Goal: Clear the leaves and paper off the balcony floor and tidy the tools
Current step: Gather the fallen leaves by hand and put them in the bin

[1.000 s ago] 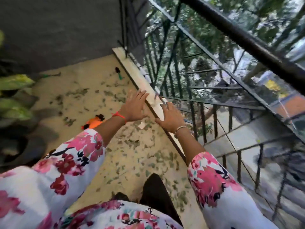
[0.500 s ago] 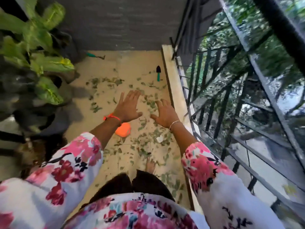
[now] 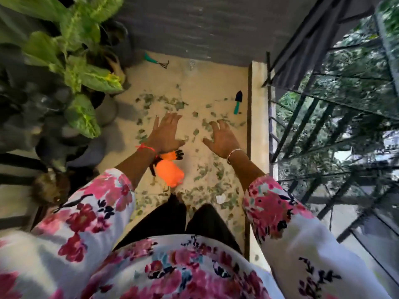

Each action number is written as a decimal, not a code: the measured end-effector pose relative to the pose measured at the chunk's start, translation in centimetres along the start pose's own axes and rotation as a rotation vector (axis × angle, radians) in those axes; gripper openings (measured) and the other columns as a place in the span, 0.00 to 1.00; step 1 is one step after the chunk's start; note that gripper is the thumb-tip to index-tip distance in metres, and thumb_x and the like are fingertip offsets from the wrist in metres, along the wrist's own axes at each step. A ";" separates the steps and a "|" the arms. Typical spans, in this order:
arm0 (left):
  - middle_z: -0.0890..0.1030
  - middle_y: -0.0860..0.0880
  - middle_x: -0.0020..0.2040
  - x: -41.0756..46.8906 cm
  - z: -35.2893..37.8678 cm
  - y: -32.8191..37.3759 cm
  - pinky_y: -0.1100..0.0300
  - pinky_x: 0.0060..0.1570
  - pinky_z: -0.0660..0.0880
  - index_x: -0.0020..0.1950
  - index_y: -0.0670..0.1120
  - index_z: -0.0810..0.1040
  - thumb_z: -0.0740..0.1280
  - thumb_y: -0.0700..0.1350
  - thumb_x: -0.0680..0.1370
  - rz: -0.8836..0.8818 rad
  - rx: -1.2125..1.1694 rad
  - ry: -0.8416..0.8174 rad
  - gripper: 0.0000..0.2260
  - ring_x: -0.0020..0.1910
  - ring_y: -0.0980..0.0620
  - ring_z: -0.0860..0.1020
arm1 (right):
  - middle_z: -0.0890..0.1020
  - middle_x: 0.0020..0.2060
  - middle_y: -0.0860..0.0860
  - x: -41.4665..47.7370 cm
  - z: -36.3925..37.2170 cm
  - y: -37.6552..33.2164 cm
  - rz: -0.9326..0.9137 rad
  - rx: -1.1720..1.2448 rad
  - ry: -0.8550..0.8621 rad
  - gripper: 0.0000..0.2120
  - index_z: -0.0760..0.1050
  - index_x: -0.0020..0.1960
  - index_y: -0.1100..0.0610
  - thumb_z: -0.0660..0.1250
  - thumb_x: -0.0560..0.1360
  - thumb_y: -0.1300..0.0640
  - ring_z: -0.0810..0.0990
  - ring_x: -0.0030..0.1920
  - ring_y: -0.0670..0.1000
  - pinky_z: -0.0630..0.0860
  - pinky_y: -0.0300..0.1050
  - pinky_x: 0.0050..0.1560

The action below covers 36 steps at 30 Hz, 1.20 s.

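Well, nearest to me are my black trousers [image 3: 164,221] and my flowered sleeves [image 3: 86,212], and under them the beige balcony floor [image 3: 205,87], speckled and a bit stained. The orange gloves [image 3: 169,173] with black fingertips lie on this floor just before my left knee, and I tell all places from them.

To the right of the gloves, a little nearer to me, a small white scrap of paper [image 3: 220,198] lies among many green leaves [image 3: 207,175]. The leaves are scattered to the right of the gloves and beyond them, up to about the middle of the floor.

Just beyond the gloves is my left hand [image 3: 165,134], palm down, fingers straight and close together, with nothing in it; its wrist covers a part of the gloves. To the right of the gloves is my right hand [image 3: 222,140], fingers spread and a little bent, also holding nothing. I cannot tell if the hands touch the floor.

Further beyond the gloves and to the right, a trowel [image 3: 238,102] with a teal handle lies beside the raised kerb [image 3: 260,126] under the black railing [image 3: 302,104]. Left of the gloves stand potted plants [image 3: 86,83]. Farthest beyond the gloves, near the grey wall [image 3: 194,29], lies a small rake [image 3: 156,61] with a teal handle.
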State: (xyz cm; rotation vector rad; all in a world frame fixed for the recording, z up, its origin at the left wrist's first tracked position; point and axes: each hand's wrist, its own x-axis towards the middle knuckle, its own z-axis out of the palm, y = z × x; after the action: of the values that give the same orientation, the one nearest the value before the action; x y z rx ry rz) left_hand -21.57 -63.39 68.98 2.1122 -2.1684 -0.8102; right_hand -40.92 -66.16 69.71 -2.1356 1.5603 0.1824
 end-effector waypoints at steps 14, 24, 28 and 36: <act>0.55 0.43 0.77 13.7 -3.8 -5.6 0.46 0.73 0.42 0.76 0.43 0.55 0.69 0.50 0.74 -0.138 -0.120 0.058 0.36 0.77 0.44 0.50 | 0.60 0.71 0.61 18.6 -4.2 1.1 -0.109 -0.017 -0.057 0.30 0.59 0.72 0.61 0.63 0.77 0.47 0.59 0.71 0.60 0.65 0.53 0.67; 0.53 0.43 0.77 28.6 -5.5 -5.1 0.47 0.73 0.41 0.77 0.42 0.53 0.68 0.50 0.75 -0.346 -0.180 -0.014 0.36 0.77 0.45 0.48 | 0.55 0.74 0.60 34.7 -7.9 6.3 -0.230 -0.086 -0.280 0.30 0.55 0.74 0.60 0.60 0.78 0.48 0.54 0.74 0.60 0.62 0.55 0.69; 0.54 0.43 0.77 33.5 -6.5 -6.9 0.45 0.74 0.43 0.77 0.43 0.53 0.69 0.49 0.75 -0.389 -0.192 0.024 0.36 0.77 0.44 0.49 | 0.56 0.73 0.61 41.4 -7.1 7.2 -0.285 -0.111 -0.308 0.30 0.55 0.74 0.60 0.61 0.78 0.50 0.56 0.72 0.60 0.64 0.55 0.68; 0.57 0.44 0.76 41.9 0.0 -15.4 0.44 0.74 0.46 0.75 0.44 0.56 0.70 0.48 0.73 -0.445 -0.259 0.077 0.36 0.76 0.44 0.51 | 0.58 0.72 0.60 53.4 2.6 5.8 -0.316 0.017 -0.252 0.29 0.57 0.74 0.61 0.62 0.78 0.52 0.56 0.73 0.59 0.64 0.54 0.69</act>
State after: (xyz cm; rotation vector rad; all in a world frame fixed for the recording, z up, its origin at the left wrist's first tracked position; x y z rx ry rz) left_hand -11.08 -101.96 49.06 2.4613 -1.4738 -0.9494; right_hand -27.73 -112.22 45.30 -2.2131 1.0660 0.3147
